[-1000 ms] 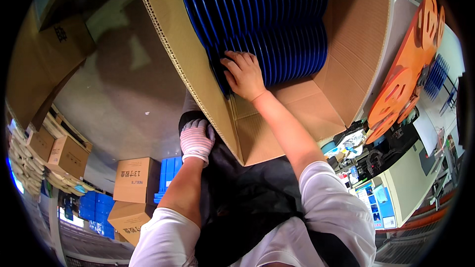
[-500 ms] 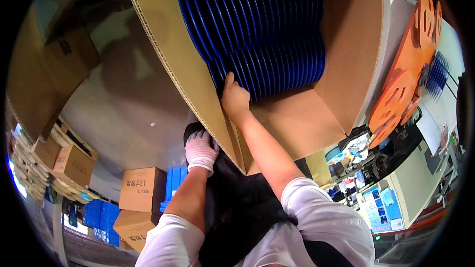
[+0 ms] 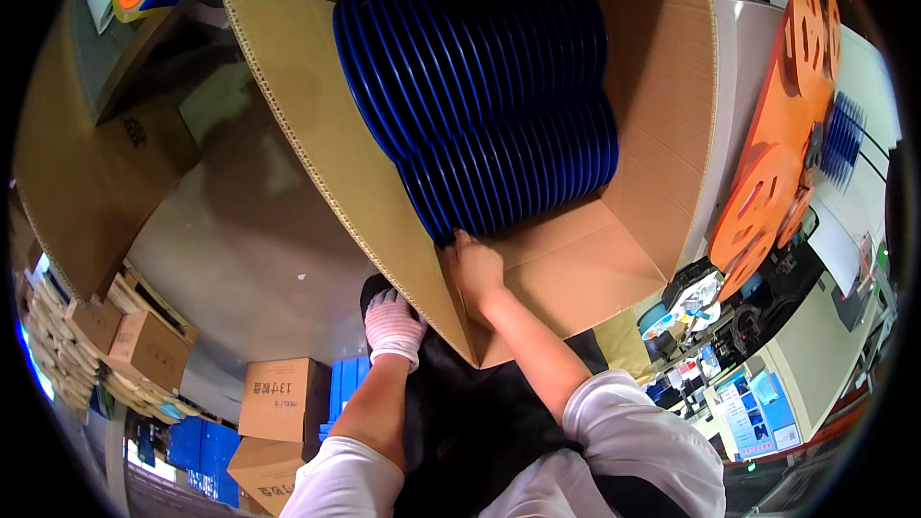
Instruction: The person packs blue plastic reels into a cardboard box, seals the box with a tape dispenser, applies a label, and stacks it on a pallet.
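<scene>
the right hand (image 3: 475,267) is reaching into the open cardboard box (image 3: 662,86), its fingertips touching the lower edge of the stacked blue discs (image 3: 480,96), which are standing on edge and filling the box just above the fingers; whether the fingers are spread or pinching, i cannot tell; the left hand (image 3: 391,326), wearing a white glove, is resting curled outside the box wall, below and left of the right fingers; orange reels (image 3: 777,153) are standing well apart to the right.

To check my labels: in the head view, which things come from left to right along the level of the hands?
Small brown cardboard box → gloved left hand → bare right hand → large open cardboard box's inner flap → orange plastic reels.
</scene>
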A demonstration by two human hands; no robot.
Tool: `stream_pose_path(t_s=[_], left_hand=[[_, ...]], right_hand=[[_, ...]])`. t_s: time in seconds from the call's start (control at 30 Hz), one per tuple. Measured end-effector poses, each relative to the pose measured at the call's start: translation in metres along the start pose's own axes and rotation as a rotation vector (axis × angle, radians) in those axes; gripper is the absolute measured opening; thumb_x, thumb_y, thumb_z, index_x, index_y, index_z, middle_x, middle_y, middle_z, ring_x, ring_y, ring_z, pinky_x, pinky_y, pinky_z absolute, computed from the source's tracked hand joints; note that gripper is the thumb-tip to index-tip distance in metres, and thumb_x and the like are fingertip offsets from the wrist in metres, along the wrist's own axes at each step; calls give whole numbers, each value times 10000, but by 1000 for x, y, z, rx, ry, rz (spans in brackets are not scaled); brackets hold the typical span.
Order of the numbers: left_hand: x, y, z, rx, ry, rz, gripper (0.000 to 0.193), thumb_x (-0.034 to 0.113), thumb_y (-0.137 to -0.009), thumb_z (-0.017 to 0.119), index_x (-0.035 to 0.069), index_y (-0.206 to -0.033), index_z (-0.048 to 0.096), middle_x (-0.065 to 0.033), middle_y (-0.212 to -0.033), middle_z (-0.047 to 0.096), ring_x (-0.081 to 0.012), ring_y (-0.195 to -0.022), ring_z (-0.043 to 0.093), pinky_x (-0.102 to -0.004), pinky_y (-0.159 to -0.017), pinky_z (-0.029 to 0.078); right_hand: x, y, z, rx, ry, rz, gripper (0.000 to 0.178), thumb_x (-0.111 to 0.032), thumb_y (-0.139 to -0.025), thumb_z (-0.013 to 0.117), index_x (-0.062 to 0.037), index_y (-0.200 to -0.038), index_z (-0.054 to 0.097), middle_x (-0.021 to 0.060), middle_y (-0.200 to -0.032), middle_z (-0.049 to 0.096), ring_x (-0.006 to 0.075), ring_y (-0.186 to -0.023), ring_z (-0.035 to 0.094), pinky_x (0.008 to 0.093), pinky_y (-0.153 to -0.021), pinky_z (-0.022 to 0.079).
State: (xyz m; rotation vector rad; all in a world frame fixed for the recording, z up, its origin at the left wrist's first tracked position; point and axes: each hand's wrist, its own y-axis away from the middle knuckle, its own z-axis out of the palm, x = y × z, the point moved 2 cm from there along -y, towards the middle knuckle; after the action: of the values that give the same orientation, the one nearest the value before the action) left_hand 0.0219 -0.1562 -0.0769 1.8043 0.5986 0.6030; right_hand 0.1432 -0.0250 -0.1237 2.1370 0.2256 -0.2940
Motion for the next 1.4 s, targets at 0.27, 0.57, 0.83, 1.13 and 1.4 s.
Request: stream_pose_path(t_s=[0.27,0.57,0.83,1.13,1.4], left_hand=[[5,3,-10,2,21,2,497,410,-848,580,81,-1221,598,-137,-1261,609,-340,-1233,512,-448,-1072,368],[5,5,-11,26,24,-8,470,388,-849,576,83,-1206,602,-145,-1255,609,-340,-1223,518,-454,-1063,375],[5,9,-17,182,64,69,333,345,-861,572,95,-1070,643,-137,-1154,650,-340,-1121,569,-452,-977,427],[-4,8,-8,288,55,98,285,325,-883,553,97,-1019,658,-128,-1107,662,-325,-1103,573,-441,-975,428],[2,10,-23,231,34,54,307,331,-890,541,93,-1052,645,-136,-1139,656,-328,-1119,572,-439,-989,422]], right_hand=[[-82,-73,-105,573,-298,-564,304,21,-794,670,-20,-1084,588,161,-1066,616,359,-1001,602,395,-822,511],[-159,-154,-98,735,72,-511,549,-18,-852,555,80,-1372,409,237,-1225,576,330,-1048,615,376,-848,543],[-134,-174,-93,567,-325,-223,347,9,-856,524,-55,-1192,578,227,-855,676,417,-776,655,497,-676,522],[-91,-112,-44,699,-503,-218,395,-11,-884,602,-11,-1272,529,233,-1223,610,401,-1112,592,445,-929,486],[-62,-67,-56,504,-327,-399,368,38,-868,602,-23,-1229,568,161,-1312,588,335,-1223,555,402,-1020,450]])
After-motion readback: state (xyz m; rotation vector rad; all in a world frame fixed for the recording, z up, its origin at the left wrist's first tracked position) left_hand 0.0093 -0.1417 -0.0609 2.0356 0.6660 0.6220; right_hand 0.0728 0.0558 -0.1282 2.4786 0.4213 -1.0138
